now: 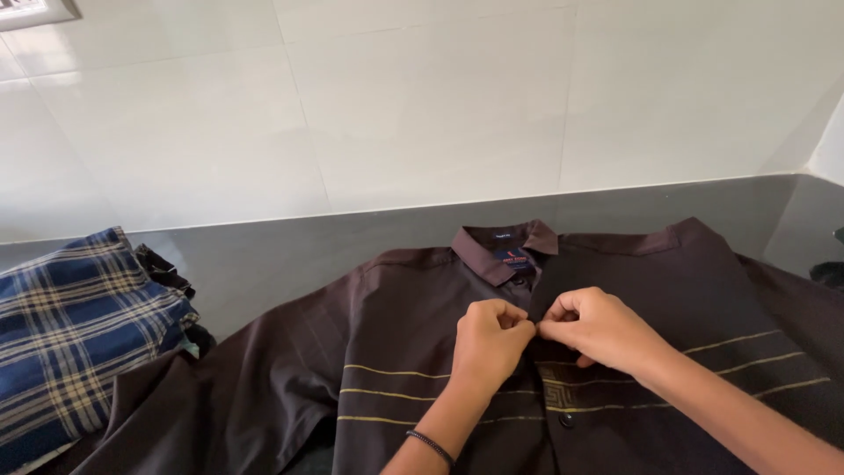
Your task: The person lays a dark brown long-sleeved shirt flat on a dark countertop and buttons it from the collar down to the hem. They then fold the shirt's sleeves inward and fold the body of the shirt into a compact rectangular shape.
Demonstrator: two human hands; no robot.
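Note:
A dark brown collared shirt with thin yellow stripes across the chest lies front-up on a dark glossy counter. Its collar points away from me. My left hand and my right hand meet at the shirt's front placket just below the collar. Both pinch the fabric edge with closed fingers, fingertips touching. A dark button shows lower on the placket. I wear a thin black band on my left wrist.
A folded blue and cream plaid cloth sits stacked at the left edge of the counter. White wall tiles rise behind the counter. A dark object pokes in at the right edge.

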